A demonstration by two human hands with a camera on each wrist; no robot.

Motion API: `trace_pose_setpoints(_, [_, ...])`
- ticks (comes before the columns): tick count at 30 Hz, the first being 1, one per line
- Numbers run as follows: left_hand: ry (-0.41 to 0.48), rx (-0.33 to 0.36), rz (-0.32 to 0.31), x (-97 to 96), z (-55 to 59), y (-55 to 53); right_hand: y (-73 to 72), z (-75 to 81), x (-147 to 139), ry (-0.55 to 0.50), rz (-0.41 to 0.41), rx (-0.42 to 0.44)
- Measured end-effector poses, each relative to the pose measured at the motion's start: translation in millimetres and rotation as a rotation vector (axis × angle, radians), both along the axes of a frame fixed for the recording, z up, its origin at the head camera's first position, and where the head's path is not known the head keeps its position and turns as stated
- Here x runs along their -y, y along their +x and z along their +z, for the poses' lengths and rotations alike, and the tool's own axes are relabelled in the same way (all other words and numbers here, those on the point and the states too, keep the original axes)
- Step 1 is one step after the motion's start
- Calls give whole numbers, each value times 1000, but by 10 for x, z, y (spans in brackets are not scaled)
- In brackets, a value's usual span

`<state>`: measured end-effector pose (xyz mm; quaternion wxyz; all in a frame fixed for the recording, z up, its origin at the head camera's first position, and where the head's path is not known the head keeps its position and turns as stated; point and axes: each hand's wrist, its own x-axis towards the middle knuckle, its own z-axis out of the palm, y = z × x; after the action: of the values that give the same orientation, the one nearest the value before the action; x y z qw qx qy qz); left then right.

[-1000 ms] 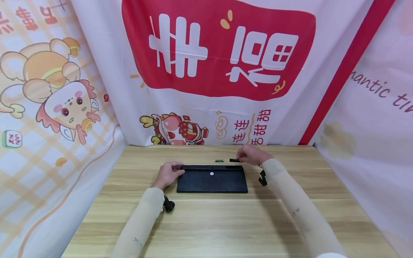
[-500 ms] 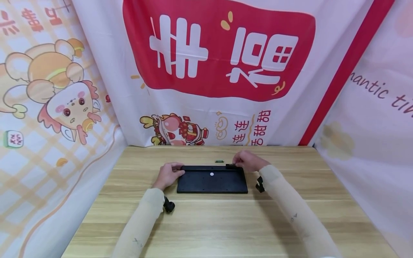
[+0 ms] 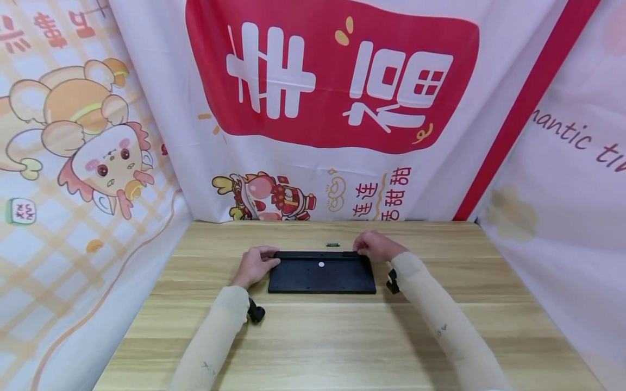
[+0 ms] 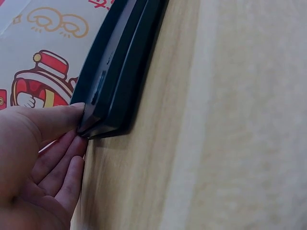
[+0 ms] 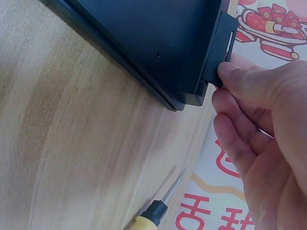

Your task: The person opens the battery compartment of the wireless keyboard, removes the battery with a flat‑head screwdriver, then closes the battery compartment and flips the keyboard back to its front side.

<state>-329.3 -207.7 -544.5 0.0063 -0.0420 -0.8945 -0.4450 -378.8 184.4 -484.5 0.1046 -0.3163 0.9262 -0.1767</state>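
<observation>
A black keyboard (image 3: pixel 321 279) lies underside up on the wooden table, its raised bar along the far side. At its far left corner my left hand (image 3: pixel 254 266) grips the edge; in the left wrist view the thumb (image 4: pixel 64 117) lies on the bar's end, with the other fingers beneath and behind. My right hand (image 3: pixel 375 247) is at the far right corner. Between thumb and fingertips it pinches a slim black battery cover (image 5: pixel 219 50), held against the bar and slightly tilted in the right wrist view. A small green battery (image 3: pixel 333 245) rests just behind the keyboard.
A screwdriver with a yellow handle (image 5: pixel 146 223) and thin metal shaft lies on the table near my right hand. A printed cloth (image 3: pixel 293 163) hangs at the table's (image 3: pixel 313 342) far edge, with more cloth at both sides.
My right hand has brought the battery cover from behind the keyboard toward me, down onto the right end of the bar. The left hand, keyboard and green battery stay in place.
</observation>
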Motion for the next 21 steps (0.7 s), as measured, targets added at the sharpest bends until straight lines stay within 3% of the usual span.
trace_pose_setpoints(7, [1, 8, -1, 13, -23, -11, 1, 4, -3, 13, 11, -27])
trace_pose_setpoints(15, [-16, 12, 0, 1, -17, -37, 33, -71, -37, -8, 60, -140])
trace_pose_setpoints(21, [-15, 11, -1, -10, -6, -2, 97, -113, -12, 72, 108, -238])
